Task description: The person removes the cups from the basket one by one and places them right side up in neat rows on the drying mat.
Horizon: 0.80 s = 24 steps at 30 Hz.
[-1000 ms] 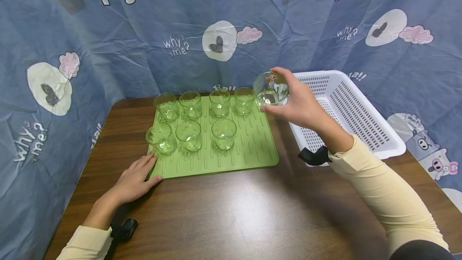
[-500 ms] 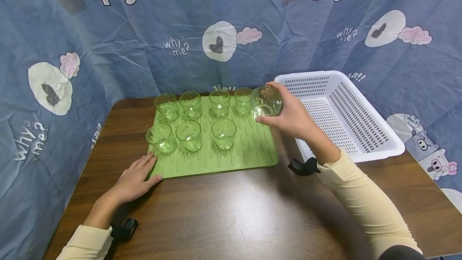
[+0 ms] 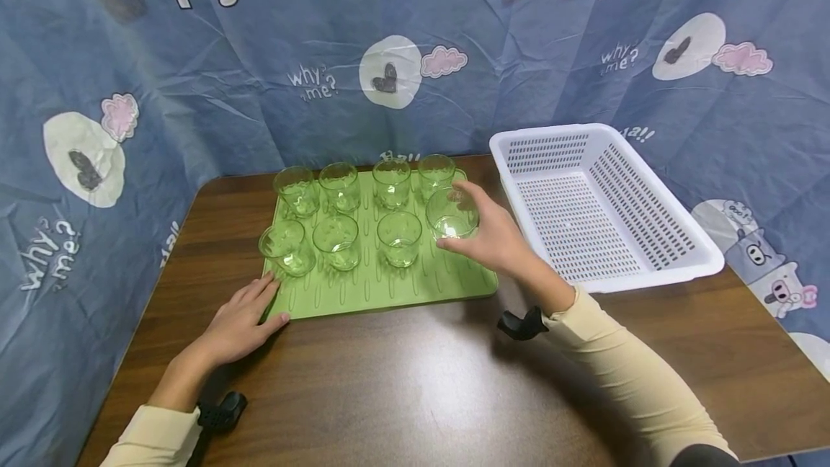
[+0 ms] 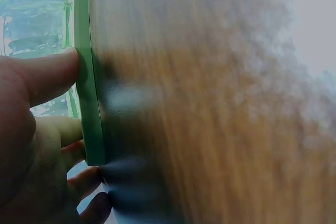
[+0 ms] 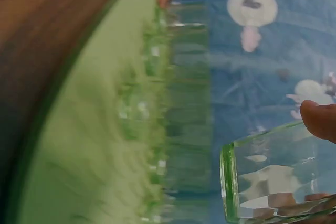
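My right hand grips a clear drinking glass between thumb and fingers, over the right part of the green mat. In the right wrist view the held glass looks apart from the mat's surface. Several like glasses stand upright on the mat in two rows; the closest is the front-row glass, just left of the held one. My left hand rests at the mat's front left corner, fingers extended. The left wrist view shows its thumb touching the mat's edge.
A white perforated plastic basket stands right of the mat, with no glass visible inside. The brown wooden table extends in front of both. A blue printed cloth hangs right behind the table.
My right hand has carried the glass left, toward me and downward, from beside the basket to over the mat's right part. The left hand stays in place.
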Motion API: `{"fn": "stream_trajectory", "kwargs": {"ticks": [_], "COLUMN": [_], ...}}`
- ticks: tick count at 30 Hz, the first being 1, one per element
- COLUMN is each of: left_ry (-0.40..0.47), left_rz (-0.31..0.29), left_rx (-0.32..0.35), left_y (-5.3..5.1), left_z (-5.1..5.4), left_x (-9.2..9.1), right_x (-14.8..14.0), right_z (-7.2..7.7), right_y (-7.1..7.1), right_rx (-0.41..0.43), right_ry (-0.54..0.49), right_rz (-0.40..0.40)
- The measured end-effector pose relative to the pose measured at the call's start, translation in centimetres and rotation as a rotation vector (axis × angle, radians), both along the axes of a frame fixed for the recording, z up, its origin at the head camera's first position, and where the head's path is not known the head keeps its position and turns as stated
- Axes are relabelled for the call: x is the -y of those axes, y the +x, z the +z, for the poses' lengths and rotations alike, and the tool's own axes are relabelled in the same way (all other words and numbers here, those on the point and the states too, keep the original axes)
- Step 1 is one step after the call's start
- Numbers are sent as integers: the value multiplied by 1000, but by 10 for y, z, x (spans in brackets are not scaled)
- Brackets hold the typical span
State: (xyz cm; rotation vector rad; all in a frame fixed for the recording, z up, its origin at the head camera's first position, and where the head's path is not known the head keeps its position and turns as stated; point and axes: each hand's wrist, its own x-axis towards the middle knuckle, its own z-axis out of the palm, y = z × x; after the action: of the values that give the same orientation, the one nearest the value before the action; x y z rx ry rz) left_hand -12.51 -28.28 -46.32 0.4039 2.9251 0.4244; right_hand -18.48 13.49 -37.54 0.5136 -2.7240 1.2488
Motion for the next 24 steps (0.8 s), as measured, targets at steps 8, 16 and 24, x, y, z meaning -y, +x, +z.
{"fn": "stream_trajectory", "kwargs": {"ticks": [8, 16, 24], "left_ry": [10, -2, 2], "left_rz": [5, 9, 3], "left_rx": [0, 6, 4], "left_y": [0, 1, 0], "left_z": [2, 3, 3], "left_x": [0, 1, 0], "right_x": [5, 4, 3], "right_z": [-33, -55, -68], "right_y": [-13, -20, -21], "right_rx": [96, 143, 162], "right_ry": [-29, -39, -30], "right_rz": [-62, -48, -29]}}
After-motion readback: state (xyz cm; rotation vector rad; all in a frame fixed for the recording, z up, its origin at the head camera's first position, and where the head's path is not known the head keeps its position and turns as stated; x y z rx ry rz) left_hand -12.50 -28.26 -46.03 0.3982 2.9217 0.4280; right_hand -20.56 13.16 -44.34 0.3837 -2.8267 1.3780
